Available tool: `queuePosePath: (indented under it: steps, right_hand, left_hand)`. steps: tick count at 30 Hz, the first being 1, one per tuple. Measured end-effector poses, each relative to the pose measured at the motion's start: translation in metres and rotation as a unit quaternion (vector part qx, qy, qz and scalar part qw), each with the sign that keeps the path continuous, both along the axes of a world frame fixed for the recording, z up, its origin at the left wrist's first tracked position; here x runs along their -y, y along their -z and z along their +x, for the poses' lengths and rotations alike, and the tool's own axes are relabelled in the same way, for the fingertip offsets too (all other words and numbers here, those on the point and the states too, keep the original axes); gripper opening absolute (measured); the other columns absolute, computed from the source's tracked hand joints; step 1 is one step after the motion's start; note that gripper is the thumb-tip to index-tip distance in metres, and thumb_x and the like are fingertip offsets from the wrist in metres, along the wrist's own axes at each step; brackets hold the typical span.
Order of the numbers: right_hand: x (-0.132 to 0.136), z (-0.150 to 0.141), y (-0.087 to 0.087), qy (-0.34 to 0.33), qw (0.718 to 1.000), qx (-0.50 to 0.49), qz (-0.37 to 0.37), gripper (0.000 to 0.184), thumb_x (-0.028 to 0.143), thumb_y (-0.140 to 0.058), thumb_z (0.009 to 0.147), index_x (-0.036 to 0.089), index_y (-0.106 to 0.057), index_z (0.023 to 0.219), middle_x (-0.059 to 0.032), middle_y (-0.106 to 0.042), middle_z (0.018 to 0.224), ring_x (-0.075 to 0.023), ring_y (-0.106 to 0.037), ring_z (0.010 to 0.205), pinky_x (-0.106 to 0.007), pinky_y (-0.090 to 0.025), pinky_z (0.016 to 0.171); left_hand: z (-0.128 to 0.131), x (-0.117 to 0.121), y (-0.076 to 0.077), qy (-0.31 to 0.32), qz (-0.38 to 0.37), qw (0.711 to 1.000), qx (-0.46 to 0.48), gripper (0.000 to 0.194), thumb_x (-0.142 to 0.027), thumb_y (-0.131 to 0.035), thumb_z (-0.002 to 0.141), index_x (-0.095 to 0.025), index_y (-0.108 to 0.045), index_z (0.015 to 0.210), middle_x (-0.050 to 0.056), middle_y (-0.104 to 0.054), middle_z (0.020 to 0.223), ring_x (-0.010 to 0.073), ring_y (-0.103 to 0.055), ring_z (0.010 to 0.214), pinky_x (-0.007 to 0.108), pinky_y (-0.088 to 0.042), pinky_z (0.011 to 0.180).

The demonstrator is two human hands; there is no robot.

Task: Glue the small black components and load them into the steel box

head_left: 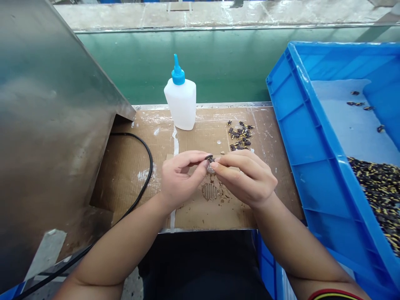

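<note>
Dark part [209,157], just one, sits between two hands [178,177] [250,177].

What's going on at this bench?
A person's left hand and right hand hold a small dark part between their fingertips, above the cardboard. Beyond the hands stand a white bottle and, right of it, a loose cluster of small parts. A blue bin at right holds many more.

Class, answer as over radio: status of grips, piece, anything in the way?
Left grip and right grip pinched at small dark part. Part held above cardboard, details partly hidden. Nothing seen blocking; white bottle stands beyond.
</note>
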State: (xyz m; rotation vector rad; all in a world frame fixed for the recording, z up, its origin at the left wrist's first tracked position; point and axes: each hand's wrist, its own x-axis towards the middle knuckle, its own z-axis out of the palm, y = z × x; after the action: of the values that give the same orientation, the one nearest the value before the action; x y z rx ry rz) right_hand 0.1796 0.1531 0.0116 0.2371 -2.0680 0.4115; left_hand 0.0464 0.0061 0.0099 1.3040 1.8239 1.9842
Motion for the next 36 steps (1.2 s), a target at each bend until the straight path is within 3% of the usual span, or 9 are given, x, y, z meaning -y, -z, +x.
queuePosePath:
  steps: [8,15,19,24,30,36]
  right_hand:
    - [0.002,0.0,-0.001,-0.015,1.0,0.005,-0.012,0.034,-0.002,-0.083,0.091,0.014,-0.079,0.12,-0.0101,-0.077,0.106,-0.0235,-0.073,0.092,-0.038,-0.067,0.079]
    - [0.005,0.0,-0.005,-0.025,0.999,0.002,-0.034,0.031,-0.001,-0.087,0.088,0.009,-0.079,0.117,-0.009,-0.076,0.098,-0.0199,-0.07,0.084,-0.036,-0.064,0.073]
    - [0.004,-0.002,-0.006,-0.009,0.998,-0.013,-0.054,0.028,0.004,-0.089,0.089,0.011,-0.078,0.114,-0.006,-0.076,0.094,-0.0178,-0.068,0.079,-0.035,-0.062,0.071]
    - [0.003,-0.005,-0.008,-0.007,0.997,-0.007,-0.075,0.027,0.008,-0.087,0.091,0.014,-0.076,0.116,-0.0077,-0.078,0.096,-0.0203,-0.072,0.081,-0.036,-0.062,0.071]
    - [0.002,-0.004,-0.008,-0.022,0.989,0.076,-0.125,0.032,0.012,-0.079,0.096,0.018,-0.073,0.126,-0.0093,-0.075,0.106,-0.0207,-0.072,0.087,-0.037,-0.062,0.073]
    - [0.003,-0.004,-0.006,-0.047,0.982,0.092,-0.158,0.039,0.01,-0.078,0.097,0.019,-0.072,0.134,-0.0099,-0.075,0.114,-0.0199,-0.073,0.093,-0.035,-0.065,0.079]
  left_hand:
    - [0.003,0.0,-0.004,-0.007,-0.016,0.999,0.034,0.012,-0.011,-0.077,0.09,-0.02,-0.084,0.094,0.005,-0.086,0.095,0.0167,-0.082,0.086,0.027,-0.068,0.081]
    - [0.008,0.002,-0.014,0.02,-0.034,0.988,0.147,0.011,-0.01,-0.077,0.088,-0.019,-0.083,0.087,0.004,-0.085,0.087,0.0145,-0.081,0.079,0.021,-0.066,0.073]
    - [0.006,0.004,-0.011,0.044,-0.04,0.974,0.22,0.009,-0.012,-0.078,0.088,-0.019,-0.084,0.087,0.004,-0.084,0.086,0.0141,-0.079,0.078,0.021,-0.065,0.071]
    - [0.004,0.004,-0.003,0.112,-0.045,0.927,0.356,0.005,-0.024,-0.084,0.089,-0.02,-0.086,0.09,0.006,-0.084,0.086,0.0147,-0.078,0.078,0.024,-0.065,0.075]
    - [0.002,-0.003,-0.015,0.159,-0.07,0.833,0.525,0.019,-0.03,-0.093,0.077,-0.015,-0.082,0.074,0.006,-0.078,0.074,0.0112,-0.069,0.064,0.021,-0.059,0.064]
    - [0.002,-0.005,-0.018,0.174,-0.089,0.813,0.549,0.018,-0.029,-0.091,0.078,-0.015,-0.081,0.075,0.006,-0.075,0.077,0.0105,-0.066,0.066,0.02,-0.055,0.061]
